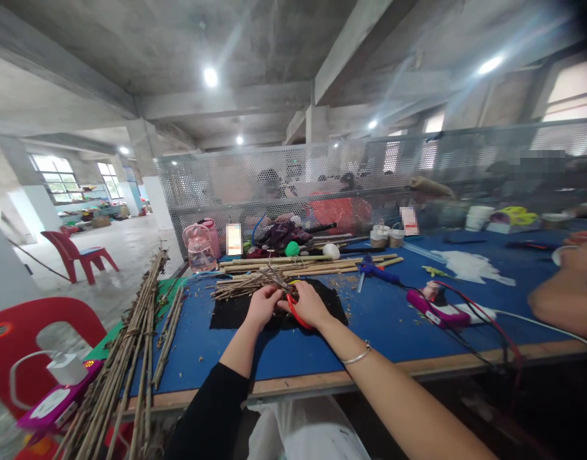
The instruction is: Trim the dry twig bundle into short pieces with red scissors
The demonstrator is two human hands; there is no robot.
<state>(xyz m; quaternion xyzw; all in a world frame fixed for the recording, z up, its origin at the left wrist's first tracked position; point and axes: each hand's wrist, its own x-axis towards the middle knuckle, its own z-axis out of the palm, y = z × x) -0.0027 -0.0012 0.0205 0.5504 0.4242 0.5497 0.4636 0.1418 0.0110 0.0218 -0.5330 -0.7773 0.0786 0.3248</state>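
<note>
Sitting in a big concrete room, this blue surface (303, 365) is pretty cluttered. There's a mesh partition (216, 185) beyond the black cloth (232, 313), plus a red chair (77, 257) way off to the cloth's left. A blue glue gun (380, 271) and a purple power strip (437, 310) are to the cloth's right; long stems (142, 326) to its left poke past the surface edge. The thin twigs (243, 285) lie over the cloth's far-left edge: brown, crooked, kinda dry-looking, loosely heaped. Right hand (312, 305)'s wrapped round red-handled scissors (297, 312) above the cloth; left hand (263, 306)'s just beside, fingers bunched narrow, can't tell if it's got a twig.
</note>
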